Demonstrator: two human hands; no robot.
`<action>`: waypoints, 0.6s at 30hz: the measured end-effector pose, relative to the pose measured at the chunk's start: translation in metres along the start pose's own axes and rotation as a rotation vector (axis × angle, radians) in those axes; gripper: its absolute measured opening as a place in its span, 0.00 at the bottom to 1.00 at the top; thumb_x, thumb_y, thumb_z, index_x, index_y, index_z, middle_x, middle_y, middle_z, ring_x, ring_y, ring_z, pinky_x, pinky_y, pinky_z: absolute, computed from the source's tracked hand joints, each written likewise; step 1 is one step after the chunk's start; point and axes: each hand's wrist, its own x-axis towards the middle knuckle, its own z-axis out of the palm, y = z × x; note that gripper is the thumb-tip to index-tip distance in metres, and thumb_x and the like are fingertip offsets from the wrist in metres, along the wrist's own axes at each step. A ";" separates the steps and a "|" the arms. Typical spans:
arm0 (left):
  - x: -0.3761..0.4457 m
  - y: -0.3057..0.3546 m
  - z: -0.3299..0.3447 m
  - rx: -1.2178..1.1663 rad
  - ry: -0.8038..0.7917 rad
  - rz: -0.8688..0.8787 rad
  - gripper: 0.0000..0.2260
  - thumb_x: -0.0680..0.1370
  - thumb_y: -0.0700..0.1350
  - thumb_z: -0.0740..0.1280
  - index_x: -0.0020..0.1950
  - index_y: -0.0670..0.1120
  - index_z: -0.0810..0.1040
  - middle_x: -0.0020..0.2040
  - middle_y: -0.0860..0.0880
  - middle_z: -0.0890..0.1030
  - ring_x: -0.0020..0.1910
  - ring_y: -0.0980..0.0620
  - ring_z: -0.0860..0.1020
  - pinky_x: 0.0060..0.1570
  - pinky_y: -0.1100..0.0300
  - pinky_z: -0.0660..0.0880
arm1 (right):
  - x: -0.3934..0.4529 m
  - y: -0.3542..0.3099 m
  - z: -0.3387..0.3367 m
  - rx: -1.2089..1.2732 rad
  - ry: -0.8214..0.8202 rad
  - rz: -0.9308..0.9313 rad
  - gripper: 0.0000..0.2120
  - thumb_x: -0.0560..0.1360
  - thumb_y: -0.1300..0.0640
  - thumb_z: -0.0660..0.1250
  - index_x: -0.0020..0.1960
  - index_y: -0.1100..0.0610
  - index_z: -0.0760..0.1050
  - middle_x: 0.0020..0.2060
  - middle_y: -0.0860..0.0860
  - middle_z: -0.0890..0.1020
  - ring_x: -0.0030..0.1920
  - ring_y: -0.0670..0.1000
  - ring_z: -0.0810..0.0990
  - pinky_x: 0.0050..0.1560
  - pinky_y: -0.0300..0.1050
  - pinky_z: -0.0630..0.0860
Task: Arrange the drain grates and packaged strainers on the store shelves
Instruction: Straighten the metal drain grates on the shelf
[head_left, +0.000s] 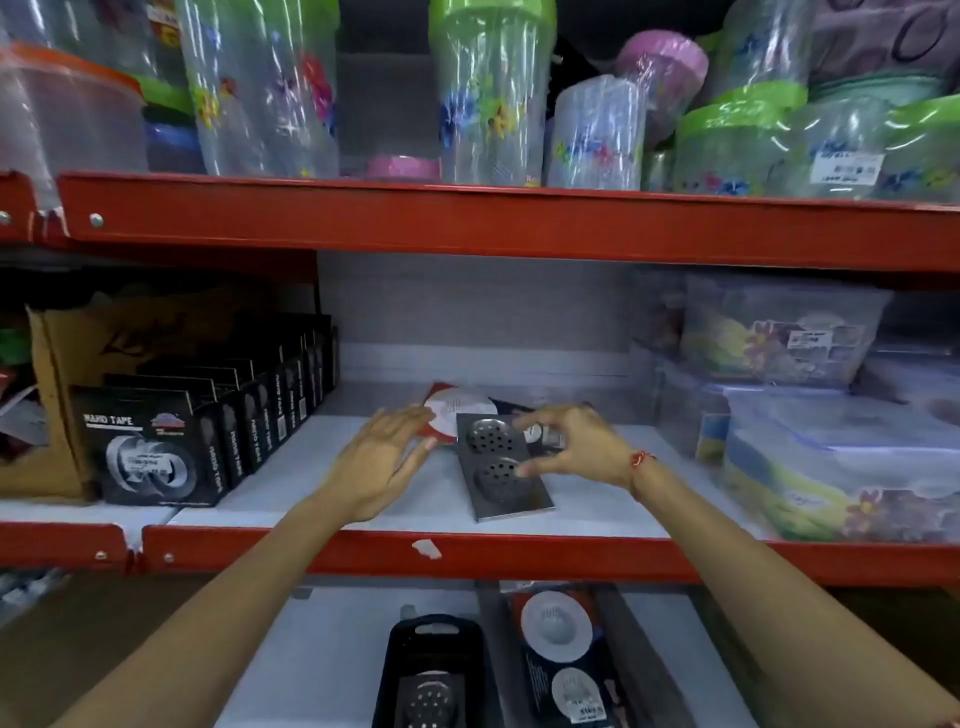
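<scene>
A grey metal drain grate (501, 470) with two round perforated strainers lies on the middle white shelf (322, 488). My right hand (576, 446) curls over its right edge, fingertips touching the grate. My left hand (376, 462) lies flat and open just left of it, fingertips on a red packaged strainer (451, 413) behind the grate. More dark packages lie under my right hand. On the lower shelf sit another packaged strainer (563, 654) with two white discs and a black tray (434, 675) holding a perforated strainer.
Black Nano Tape boxes (156, 452) stand in a row at left beside a cardboard box (57, 374). Wrapped plastic containers (831, 457) fill the right of the shelf. Plastic jars (488, 93) stand on the top shelf. Red metal shelf edges (415, 558) run across.
</scene>
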 end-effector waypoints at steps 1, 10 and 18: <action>0.001 -0.003 0.003 -0.011 -0.054 -0.033 0.23 0.82 0.55 0.50 0.76 0.48 0.62 0.76 0.49 0.66 0.76 0.53 0.62 0.78 0.54 0.52 | 0.003 0.004 0.002 0.004 -0.091 0.029 0.36 0.60 0.40 0.77 0.66 0.46 0.73 0.69 0.46 0.73 0.69 0.49 0.71 0.67 0.44 0.67; -0.013 -0.023 0.005 -0.106 -0.211 -0.135 0.32 0.77 0.65 0.43 0.79 0.54 0.50 0.79 0.56 0.52 0.78 0.63 0.46 0.79 0.57 0.43 | 0.017 0.025 0.012 -0.107 -0.388 0.105 0.52 0.57 0.41 0.79 0.76 0.47 0.58 0.76 0.47 0.62 0.75 0.51 0.60 0.76 0.48 0.57; -0.032 -0.027 -0.005 -0.111 -0.143 -0.120 0.31 0.78 0.63 0.44 0.79 0.52 0.54 0.79 0.57 0.53 0.76 0.66 0.44 0.77 0.62 0.41 | 0.020 0.038 0.015 -0.200 -0.324 0.157 0.60 0.46 0.29 0.74 0.74 0.49 0.62 0.73 0.50 0.67 0.72 0.52 0.66 0.74 0.50 0.63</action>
